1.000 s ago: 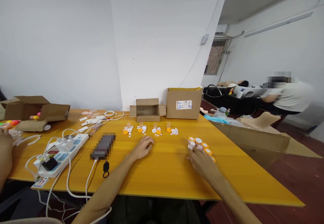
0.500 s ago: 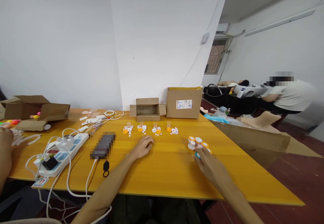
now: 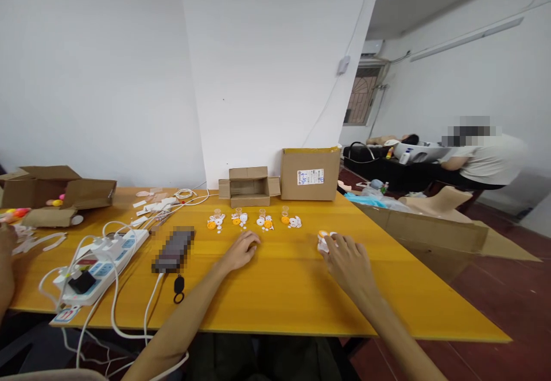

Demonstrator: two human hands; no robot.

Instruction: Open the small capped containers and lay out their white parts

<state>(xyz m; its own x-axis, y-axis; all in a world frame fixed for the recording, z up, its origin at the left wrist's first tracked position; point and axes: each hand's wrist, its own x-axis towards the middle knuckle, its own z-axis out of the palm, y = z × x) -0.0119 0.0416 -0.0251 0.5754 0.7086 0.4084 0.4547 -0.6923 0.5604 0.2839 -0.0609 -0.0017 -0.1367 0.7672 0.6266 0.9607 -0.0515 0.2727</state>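
My left hand (image 3: pixel 241 250) rests on the yellow wooden table (image 3: pixel 275 295), its fingers loosely bent and nothing in them. In front of it stands a row of small clear plastic cylinders (image 3: pixel 262 213), each with orange discs (image 3: pixel 236 221) and white perforated discs (image 3: pixel 294 222) beside it. Farther right, my right hand (image 3: pixel 350 260) reaches over a cluster of small round white-and-orange pieces (image 3: pixel 322 240). Its fingers are spread on top of the cluster and hide most of it. I cannot see any piece gripped between them.
Behind the row sit an open small carton (image 3: pixel 249 191) and a closed cardboard box (image 3: pixel 310 174). To the left are a phone (image 3: pixel 173 249), a power strip (image 3: pixel 101 269) with white cables, and another person's hand (image 3: pixel 6 243). A seated person (image 3: pixel 491 160) is at the far right.
My right hand has moved slightly forward and now covers more of the round pieces; the teal one seen before is hidden. My left hand stays in place. The view has shifted a little.
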